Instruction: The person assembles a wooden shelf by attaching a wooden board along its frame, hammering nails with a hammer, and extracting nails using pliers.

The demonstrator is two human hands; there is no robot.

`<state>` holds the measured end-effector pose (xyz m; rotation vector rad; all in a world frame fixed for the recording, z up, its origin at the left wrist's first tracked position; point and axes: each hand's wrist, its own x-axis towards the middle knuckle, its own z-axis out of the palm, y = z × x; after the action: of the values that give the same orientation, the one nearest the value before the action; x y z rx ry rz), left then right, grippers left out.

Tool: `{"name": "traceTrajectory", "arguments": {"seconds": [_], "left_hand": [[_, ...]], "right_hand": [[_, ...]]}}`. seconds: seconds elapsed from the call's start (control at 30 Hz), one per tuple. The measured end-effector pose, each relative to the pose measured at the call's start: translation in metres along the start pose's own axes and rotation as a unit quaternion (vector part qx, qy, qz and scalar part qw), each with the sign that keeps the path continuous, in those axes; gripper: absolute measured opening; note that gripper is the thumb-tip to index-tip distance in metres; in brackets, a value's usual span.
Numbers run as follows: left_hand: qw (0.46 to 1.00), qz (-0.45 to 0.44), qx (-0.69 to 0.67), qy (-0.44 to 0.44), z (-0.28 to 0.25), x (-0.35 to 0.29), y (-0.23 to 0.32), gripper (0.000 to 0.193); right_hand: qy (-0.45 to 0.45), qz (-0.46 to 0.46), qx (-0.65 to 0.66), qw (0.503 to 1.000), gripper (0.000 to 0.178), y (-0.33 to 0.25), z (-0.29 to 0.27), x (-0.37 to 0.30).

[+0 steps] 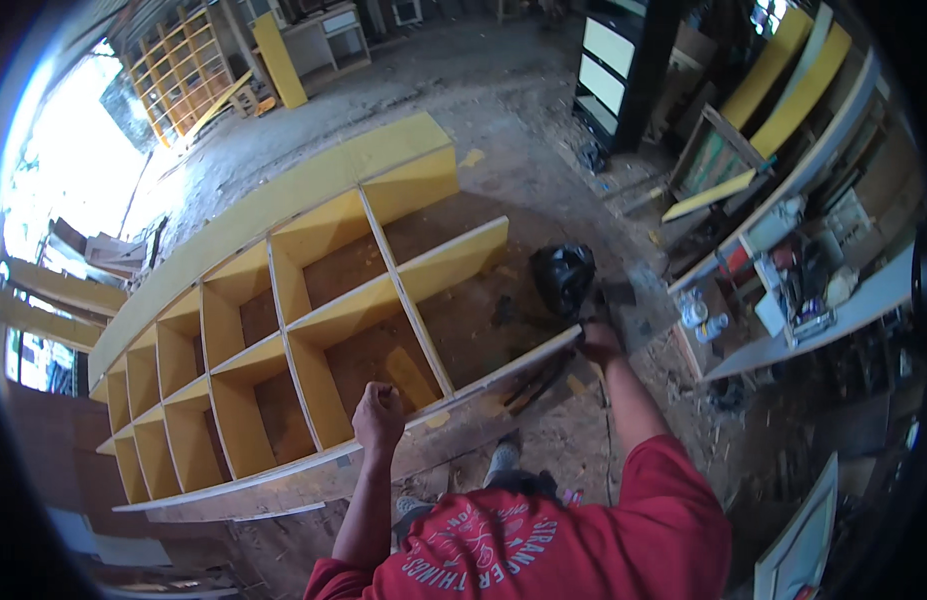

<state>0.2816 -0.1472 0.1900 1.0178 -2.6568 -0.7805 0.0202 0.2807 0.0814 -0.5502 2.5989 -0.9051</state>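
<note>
A large yellow shelving unit (283, 330) with open square compartments lies before me, its long side panel nearest my body. My left hand (379, 415) is raised over that near panel, fingers curled closed. Whatever it may hold is too small or hidden to make out. Beside the free right end of the near board (523, 358) is my right hand (598, 342). Its fingers are in dark shade, so their grip does not show, and I cannot tell whether they touch the board. A black plastic bag (563, 278) sits just beyond this hand.
To the right stands a cluttered workbench (833, 325) with white bottles (698, 312) and tools. Curved yellow panels (798, 95) lean behind it. A black cabinet with white drawers (608, 75) stands at the back. Another yellow lattice frame (178, 75) is far left. Scraps litter the floor.
</note>
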Motion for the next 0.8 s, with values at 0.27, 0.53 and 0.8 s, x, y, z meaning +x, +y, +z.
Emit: {"name": "traceTrajectory", "arguments": {"seconds": [0.27,0.53,0.8], "left_hand": [[1.000,0.006,-0.023,-0.018,-0.003,-0.002,0.014,0.019],[0.998,0.016,-0.052,-0.034,-0.009,0.002,-0.004,0.022],[0.885,0.106,-0.445,-0.086,-0.025,-0.010,-0.058,0.015]], "right_hand": [[-0.089,0.010,-0.182,0.979,0.051,0.061,0.006,0.042],[-0.126,0.069,-0.176,0.974,0.051,-0.074,-0.113,0.037],[0.159,0.001,0.175,0.972,0.032,-0.191,-0.096,-0.109]]}}
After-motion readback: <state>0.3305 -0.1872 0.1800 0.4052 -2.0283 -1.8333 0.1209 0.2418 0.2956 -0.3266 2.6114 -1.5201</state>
